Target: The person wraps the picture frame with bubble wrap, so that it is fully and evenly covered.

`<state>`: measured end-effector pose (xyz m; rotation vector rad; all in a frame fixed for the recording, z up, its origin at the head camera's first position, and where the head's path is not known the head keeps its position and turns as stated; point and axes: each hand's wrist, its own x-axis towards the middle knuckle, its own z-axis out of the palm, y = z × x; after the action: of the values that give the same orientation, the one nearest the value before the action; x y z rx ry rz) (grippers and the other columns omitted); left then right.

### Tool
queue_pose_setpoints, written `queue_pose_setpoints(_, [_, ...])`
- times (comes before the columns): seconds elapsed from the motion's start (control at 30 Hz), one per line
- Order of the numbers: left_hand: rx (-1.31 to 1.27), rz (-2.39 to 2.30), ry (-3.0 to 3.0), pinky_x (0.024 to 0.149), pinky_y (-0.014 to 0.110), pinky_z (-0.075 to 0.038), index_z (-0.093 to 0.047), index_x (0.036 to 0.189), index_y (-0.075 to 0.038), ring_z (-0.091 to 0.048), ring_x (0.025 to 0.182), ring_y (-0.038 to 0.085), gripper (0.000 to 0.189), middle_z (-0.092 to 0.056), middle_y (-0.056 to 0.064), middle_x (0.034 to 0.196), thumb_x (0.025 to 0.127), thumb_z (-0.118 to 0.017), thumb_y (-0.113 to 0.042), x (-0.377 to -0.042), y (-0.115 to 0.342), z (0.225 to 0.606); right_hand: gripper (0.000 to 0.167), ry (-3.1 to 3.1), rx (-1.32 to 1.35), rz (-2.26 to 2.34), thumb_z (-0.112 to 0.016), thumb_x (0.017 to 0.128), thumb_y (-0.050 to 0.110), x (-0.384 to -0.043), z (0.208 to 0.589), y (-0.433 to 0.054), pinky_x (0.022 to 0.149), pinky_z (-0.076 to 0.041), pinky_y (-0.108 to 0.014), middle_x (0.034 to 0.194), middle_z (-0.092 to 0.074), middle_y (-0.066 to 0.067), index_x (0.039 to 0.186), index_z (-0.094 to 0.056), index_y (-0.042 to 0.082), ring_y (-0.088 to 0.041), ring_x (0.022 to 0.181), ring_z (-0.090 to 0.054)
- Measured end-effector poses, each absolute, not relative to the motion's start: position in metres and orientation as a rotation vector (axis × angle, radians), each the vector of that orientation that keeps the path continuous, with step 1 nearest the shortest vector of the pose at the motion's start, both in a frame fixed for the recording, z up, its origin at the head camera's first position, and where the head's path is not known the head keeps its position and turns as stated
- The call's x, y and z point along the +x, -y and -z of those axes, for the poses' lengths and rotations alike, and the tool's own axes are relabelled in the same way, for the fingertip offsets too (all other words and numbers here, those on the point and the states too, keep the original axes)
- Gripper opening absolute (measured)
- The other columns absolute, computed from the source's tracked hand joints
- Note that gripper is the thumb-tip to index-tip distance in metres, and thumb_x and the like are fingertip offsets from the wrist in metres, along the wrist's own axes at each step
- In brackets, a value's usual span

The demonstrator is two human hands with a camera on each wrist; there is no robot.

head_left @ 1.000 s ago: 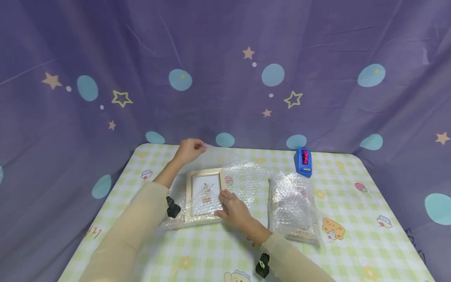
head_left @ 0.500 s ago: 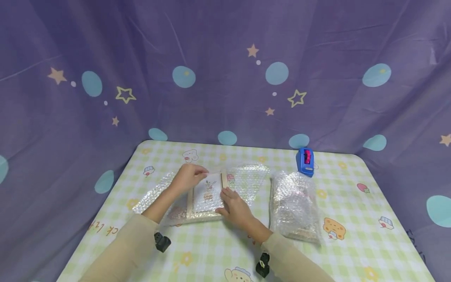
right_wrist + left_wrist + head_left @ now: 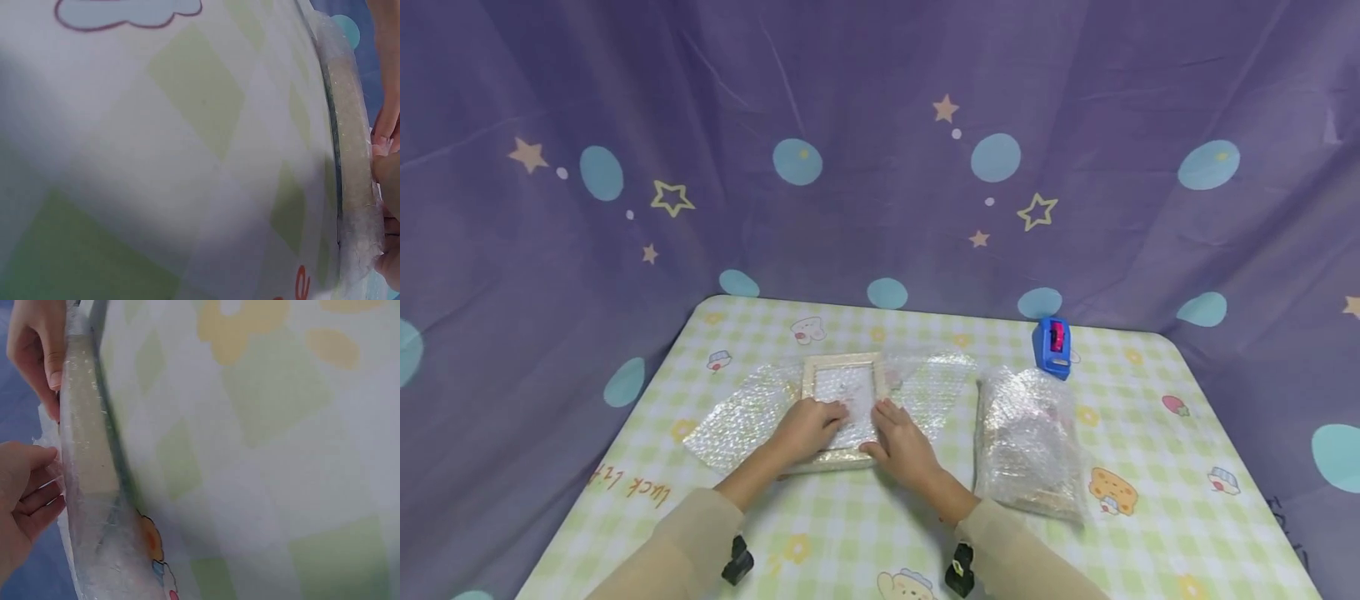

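A picture frame [image 3: 847,359] with a pale wooden border lies on a sheet of bubble wrap [image 3: 737,425], part of which is folded over its face. At the frame's left and middle, my left hand [image 3: 808,427] pinches the wrap's loose edge, fingers bent; the left wrist view shows this hand [image 3: 25,503] with film between thumb and fingers. My right hand [image 3: 904,442] rests on the frame's lower right side, fingers fairly straight, holding the wrap down. In the right wrist view the wrapped near edge [image 3: 350,137] of the frame stands beside both hands.
A second flat package in bubble wrap [image 3: 1028,442] lies to the right. Behind it stands a blue tape dispenser [image 3: 1052,348] with a pink roll. A green checked cloth [image 3: 1150,467] covers the table, and a purple curtain [image 3: 880,167] hangs behind.
My left hand has come down from the far left corner toward me, drawing the wrap's edge across the frame's face. The right hand has stayed on the frame's right side.
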<state>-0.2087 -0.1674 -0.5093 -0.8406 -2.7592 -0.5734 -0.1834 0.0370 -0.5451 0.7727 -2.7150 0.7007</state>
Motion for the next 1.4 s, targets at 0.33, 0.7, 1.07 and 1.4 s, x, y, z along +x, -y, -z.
queue_pose_setpoints(0.33, [-1.086, 0.470, 2.827, 0.095, 0.040, -0.055, -0.068, 0.117, -0.006, -0.066, 0.114, 0.029, 0.040, -0.067, 0.012, 0.123, 0.087, -0.068, -0.033, -0.205, 0.179, 0.507, 0.061, 2.591, 0.752, -0.715, -0.070, 0.083, 0.038, -0.180, 0.547, -0.036, 0.104, -0.047, -0.050, 0.129, -0.061, -0.022, 0.122, -0.060, -0.008, -0.036, 0.126, -0.056])
queue_pose_setpoints(0.7, [-1.157, 0.436, 2.899, 0.103, 0.044, -0.050, -0.059, 0.130, -0.006, -0.057, 0.126, 0.031, 0.069, -0.056, 0.015, 0.137, 0.083, -0.064, -0.057, -0.201, 0.187, 0.505, 0.061, 2.713, 0.663, -0.867, -0.074, 0.081, 0.036, -0.180, 0.543, -0.038, 0.110, -0.042, -0.044, 0.136, -0.058, -0.015, 0.125, -0.060, -0.004, -0.030, 0.131, -0.052])
queue_pose_setpoints(1.07, [-1.165, 0.357, 2.987, 0.108, 0.050, -0.044, -0.051, 0.135, 0.001, -0.046, 0.134, 0.039, 0.064, -0.048, 0.023, 0.143, 0.090, -0.061, -0.043, -0.205, 0.182, 0.497, 0.058, 2.716, 0.650, -0.819, -0.070, 0.085, 0.039, -0.193, 0.544, -0.035, 0.111, -0.042, -0.043, 0.136, -0.058, -0.018, 0.123, -0.061, -0.004, -0.031, 0.130, -0.054])
queue_pose_setpoints(1.4, [-1.135, 0.293, 3.006, 0.109, 0.049, -0.042, -0.052, 0.133, 0.004, -0.048, 0.133, 0.039, 0.058, -0.050, 0.024, 0.141, 0.093, -0.058, -0.038, -0.200, 0.176, 0.497, 0.046, 2.743, 0.667, -0.886, -0.064, 0.092, 0.029, -0.198, 0.538, -0.039, 0.110, -0.043, -0.044, 0.136, -0.058, -0.017, 0.125, -0.061, -0.003, -0.032, 0.130, -0.053])
